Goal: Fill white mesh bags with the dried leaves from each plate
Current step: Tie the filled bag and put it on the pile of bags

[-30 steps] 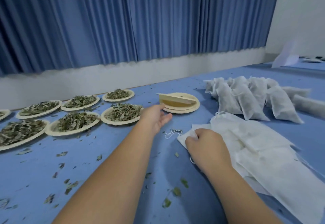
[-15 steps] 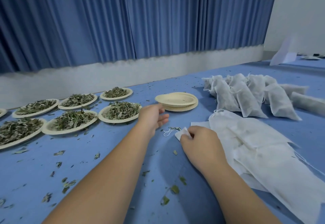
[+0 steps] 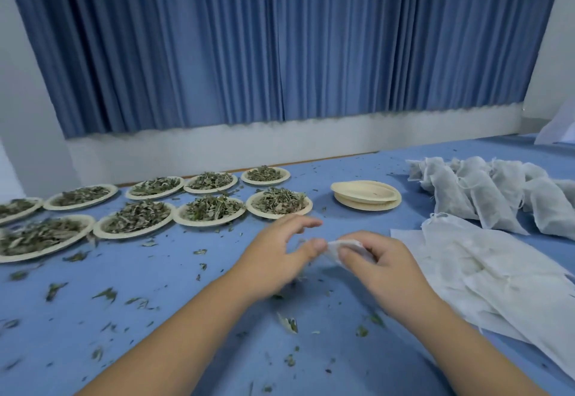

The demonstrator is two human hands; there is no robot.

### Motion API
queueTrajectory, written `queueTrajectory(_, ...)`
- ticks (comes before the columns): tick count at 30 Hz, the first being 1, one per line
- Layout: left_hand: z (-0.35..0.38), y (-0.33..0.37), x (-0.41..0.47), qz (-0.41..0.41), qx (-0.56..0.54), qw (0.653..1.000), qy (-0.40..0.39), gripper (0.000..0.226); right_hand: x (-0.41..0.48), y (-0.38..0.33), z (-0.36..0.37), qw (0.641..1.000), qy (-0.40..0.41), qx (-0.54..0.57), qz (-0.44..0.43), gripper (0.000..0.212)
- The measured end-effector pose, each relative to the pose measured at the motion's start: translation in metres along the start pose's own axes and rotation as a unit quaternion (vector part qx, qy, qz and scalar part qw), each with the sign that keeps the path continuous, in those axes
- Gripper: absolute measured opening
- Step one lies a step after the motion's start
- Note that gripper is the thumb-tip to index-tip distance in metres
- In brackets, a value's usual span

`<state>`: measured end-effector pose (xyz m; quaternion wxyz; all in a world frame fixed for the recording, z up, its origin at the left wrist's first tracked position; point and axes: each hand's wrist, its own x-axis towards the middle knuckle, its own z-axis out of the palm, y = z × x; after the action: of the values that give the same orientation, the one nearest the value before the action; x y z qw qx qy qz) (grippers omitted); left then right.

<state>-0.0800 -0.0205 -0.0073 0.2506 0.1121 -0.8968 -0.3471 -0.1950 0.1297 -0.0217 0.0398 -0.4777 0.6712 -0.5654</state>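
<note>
My right hand (image 3: 384,266) pinches the corner of an empty white mesh bag (image 3: 343,247) just above the blue table. My left hand (image 3: 280,255) is right beside it, thumb touching the bag's edge and the other fingers spread loosely. Several plates of dried leaves stand in two rows at the left; the nearest full plate (image 3: 278,204) lies just beyond my left hand. A pile of empty mesh bags (image 3: 485,268) lies flat at the right.
A stack of empty plates (image 3: 367,199) sits behind my hands. Several filled, tied bags (image 3: 485,196) lie in a row at the back right. Loose leaf scraps (image 3: 287,324) litter the blue table (image 3: 155,286). A blue curtain hangs behind.
My left hand has drawn back from the empty plate stack and come to the bag. My right hand has lifted the bag's corner off the pile toward the middle.
</note>
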Motion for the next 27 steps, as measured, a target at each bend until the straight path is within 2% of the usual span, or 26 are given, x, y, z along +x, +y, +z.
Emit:
queueTrajectory(2,-0.013,0.002,-0.013,0.018,0.069,0.997,-0.021,0.016,0.002,-0.007,0.013,1.0,-0.007,-0.001,0.004,0.023)
queueTrajectory(5,-0.036,-0.006,-0.03,-0.008,0.089,0.996,0.012,0.018,0.008,-0.018,0.03,0.999,-0.039,-0.008,0.0,0.014)
queueTrajectory(7,-0.054,-0.017,-0.043,-0.05,0.066,0.994,0.064,0.022,0.016,-0.024,0.037,0.998,-0.049,0.015,0.021,0.013)
queueTrajectory(9,-0.075,-0.032,-0.057,-0.114,-0.01,0.984,0.134,0.024,0.03,-0.023,0.041,0.994,-0.051,0.037,0.086,0.01)
queueTrajectory(13,-0.106,-0.068,-0.088,-0.236,-0.168,0.925,0.245,0.025,0.063,-0.006,0.044,0.954,-0.065,0.078,0.283,0.01)
queueTrajectory(17,-0.111,-0.098,-0.106,-0.3,-0.263,0.854,0.334,0.032,0.093,0.013,0.054,0.924,-0.016,0.115,0.365,0.009)
queueTrajectory(23,-0.113,-0.11,-0.106,-0.304,-0.294,0.839,0.342,0.034,0.133,0.034,0.079,0.889,0.028,0.165,0.425,0.016)
queueTrajectory(27,-0.115,-0.113,-0.105,-0.304,-0.331,0.825,0.343,0.029,0.153,0.038,0.099,0.881,0.044,0.169,0.439,0.019)
